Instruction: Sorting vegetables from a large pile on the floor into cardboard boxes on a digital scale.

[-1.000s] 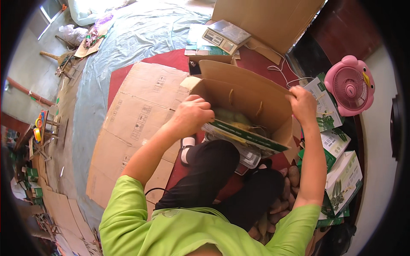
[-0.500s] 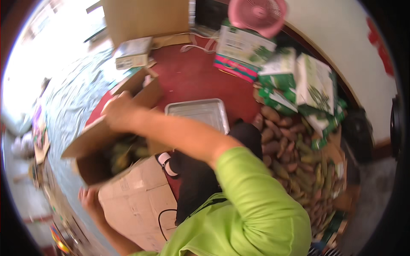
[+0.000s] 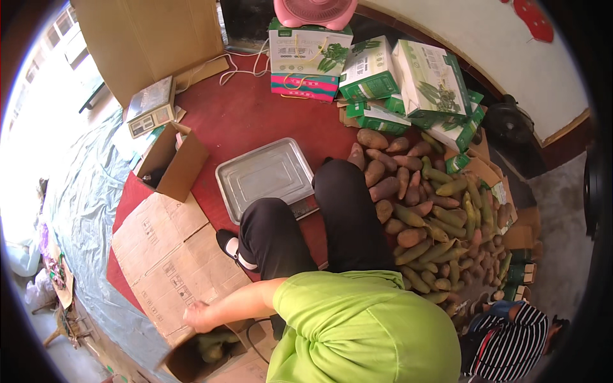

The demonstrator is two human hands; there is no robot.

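My right hand (image 3: 199, 316) reaches across to the left with its fingers curled at the edge of an open cardboard box (image 3: 179, 362). Inside the box lie several greenish elongated vegetables (image 3: 214, 345); its lower part is cut off by the picture's edge. Under and beside the box spreads a flattened cardboard sheet (image 3: 169, 255) with creases and dark print. My left hand is outside the picture. In front of my knees a shallow metal tray (image 3: 265, 175) lies with nothing in it.
A large pile of green and reddish-brown root vegetables (image 3: 440, 223) lies to my right. Behind it are white-and-green cartons (image 3: 428, 83) and a pink fan (image 3: 316, 9). A small open box (image 3: 175, 163) stands left of the tray. Another person in stripes (image 3: 511, 338) is at lower right.
The open box has shifted from the far end of the flattened cardboard to its near end, toward me. My right hand has come nearer with it, and my left hand has left the picture.
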